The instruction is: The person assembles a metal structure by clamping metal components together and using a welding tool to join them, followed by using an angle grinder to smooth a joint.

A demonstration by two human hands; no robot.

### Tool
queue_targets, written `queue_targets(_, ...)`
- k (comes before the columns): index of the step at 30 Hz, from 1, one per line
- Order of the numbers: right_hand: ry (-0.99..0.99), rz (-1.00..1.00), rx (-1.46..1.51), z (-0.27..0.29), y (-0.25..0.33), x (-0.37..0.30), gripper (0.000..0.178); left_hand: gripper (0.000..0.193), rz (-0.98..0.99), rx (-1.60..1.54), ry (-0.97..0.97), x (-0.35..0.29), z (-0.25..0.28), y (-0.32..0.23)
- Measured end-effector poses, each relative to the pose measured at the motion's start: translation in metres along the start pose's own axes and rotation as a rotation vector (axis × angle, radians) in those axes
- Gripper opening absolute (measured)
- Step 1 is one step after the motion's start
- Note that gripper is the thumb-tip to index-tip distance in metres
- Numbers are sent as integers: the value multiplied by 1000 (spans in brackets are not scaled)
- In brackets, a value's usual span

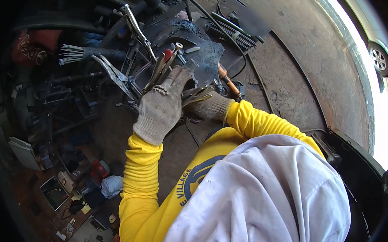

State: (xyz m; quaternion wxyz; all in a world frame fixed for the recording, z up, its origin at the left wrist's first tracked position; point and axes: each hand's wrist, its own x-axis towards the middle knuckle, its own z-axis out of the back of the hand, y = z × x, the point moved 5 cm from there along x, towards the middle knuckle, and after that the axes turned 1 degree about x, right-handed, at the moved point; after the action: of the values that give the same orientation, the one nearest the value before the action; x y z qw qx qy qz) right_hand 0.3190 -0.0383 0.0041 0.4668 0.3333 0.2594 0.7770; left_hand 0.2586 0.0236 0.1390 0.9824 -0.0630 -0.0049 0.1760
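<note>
My left hand, in a grey knit glove, reaches over the near edge of a cluttered dark metal bench. Its fingers look stretched out together, beside pliers with a red part; the fingertips are partly hidden. To the right is my right hand, also gloved, its fingers hidden behind a brass-coloured metal handle. I cannot tell whether it grips that handle. A copper-coloured torch-like handle lies just beyond the right hand. Locking pliers and another pair hang at the bench's left.
A tube holding several thin rods sticks out at the left. Metal strips and a dark cable lie at the far side. Boxes and cloth clutter the floor at lower left. A car stands outside at far right.
</note>
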Motion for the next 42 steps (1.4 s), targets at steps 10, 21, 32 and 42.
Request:
queue_targets(10,-347,-1027,1103,108,-37,-114,29,40,90,-377,-299,-54,28,-46)
queue_targets(21,275,-1047,77,201,-310,-152,30,32,445,-242,133,-78,-88,-90)
queue_targets(32,842,-1064,319,91,-339,-192,33,36,1197,-694,535,-164,-182,-165)
queue_targets(42,1315,-598,301,56,-299,-146,37,37,1384,-830,468,-157,-192,-163)
